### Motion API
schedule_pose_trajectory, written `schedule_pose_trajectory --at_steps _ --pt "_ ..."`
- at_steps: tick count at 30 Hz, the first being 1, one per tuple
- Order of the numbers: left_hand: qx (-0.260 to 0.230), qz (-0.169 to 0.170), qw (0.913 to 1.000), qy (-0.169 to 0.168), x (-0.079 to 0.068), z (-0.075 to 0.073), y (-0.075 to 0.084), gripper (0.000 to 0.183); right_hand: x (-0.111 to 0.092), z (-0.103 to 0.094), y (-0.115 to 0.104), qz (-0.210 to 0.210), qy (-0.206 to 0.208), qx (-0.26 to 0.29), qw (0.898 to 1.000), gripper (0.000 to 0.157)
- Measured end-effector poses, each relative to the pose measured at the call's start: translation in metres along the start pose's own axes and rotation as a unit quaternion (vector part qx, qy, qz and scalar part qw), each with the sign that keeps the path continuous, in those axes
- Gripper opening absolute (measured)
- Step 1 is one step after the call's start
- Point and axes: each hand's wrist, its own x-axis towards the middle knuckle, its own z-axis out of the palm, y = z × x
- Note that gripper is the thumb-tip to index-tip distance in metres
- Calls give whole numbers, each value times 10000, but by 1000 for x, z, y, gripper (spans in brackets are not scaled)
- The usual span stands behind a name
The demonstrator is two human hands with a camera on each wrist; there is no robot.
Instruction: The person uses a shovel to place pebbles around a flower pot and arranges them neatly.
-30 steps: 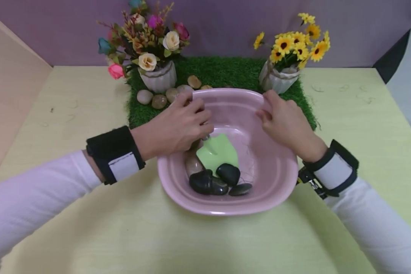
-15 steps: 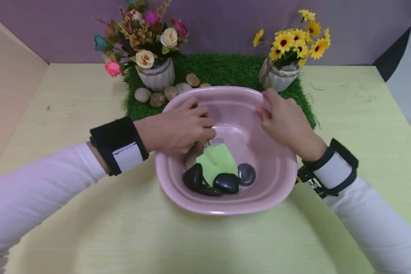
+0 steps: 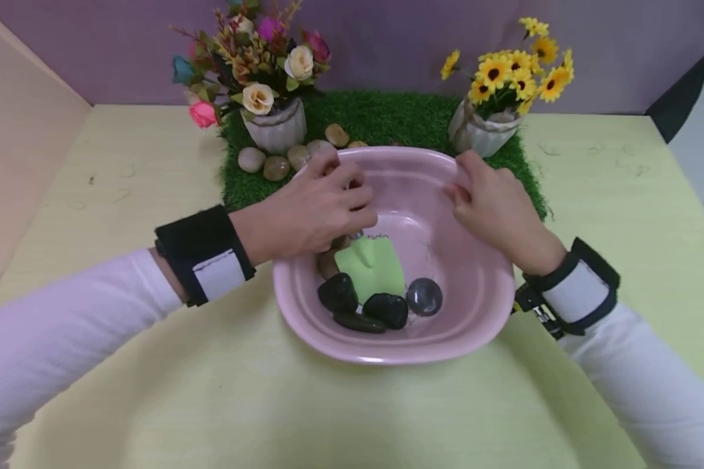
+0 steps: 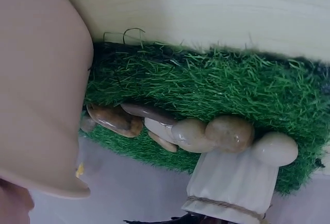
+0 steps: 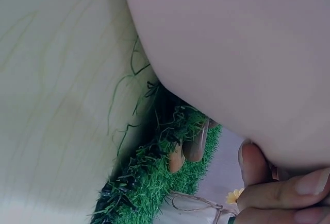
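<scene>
A pink plastic basin [image 3: 352, 357] stands mid-table, overlapping the grass mat. Inside its left part, my left hand [image 3: 313, 208] has curled fingers around what looks like the handle of a small green shovel [image 3: 378, 270]. That handle is hidden; a bit of shiny neck shows below the little finger. Around the blade lie smooth stones: a black stone [image 3: 338, 293], another black stone [image 3: 386, 310], a flat dark stone [image 3: 359, 322] and a round grey stone [image 3: 425, 297]. A brown stone [image 3: 328, 266] is partly covered by the hand. My right hand [image 3: 495, 208] pinches the basin's right back rim.
Behind the basin, the artificial grass mat [image 3: 381, 117] carries a pot of mixed flowers [image 3: 278, 127] and a pot of yellow flowers [image 3: 484, 130]. Several pebbles [image 4: 229, 134] line the mat beside the left pot. A purple wall [image 3: 381, 45] closes off the back.
My left hand dips with the green shovel, then rises slightly. The dark stones shift, and a grey stone now lies right of the blade. My right hand stays at the rim.
</scene>
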Motion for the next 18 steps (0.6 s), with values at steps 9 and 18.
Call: schedule_pose_trajectory --at_steps 9,18 --pt "-1385 -227 9686 -2052 12 0 -9 14 -2 2 1 33 39 -32 10000 33" --pt "-2116 -503 9450 -2442 16 4 -11 5 -1 0 2 39 37 -45 10000 33"
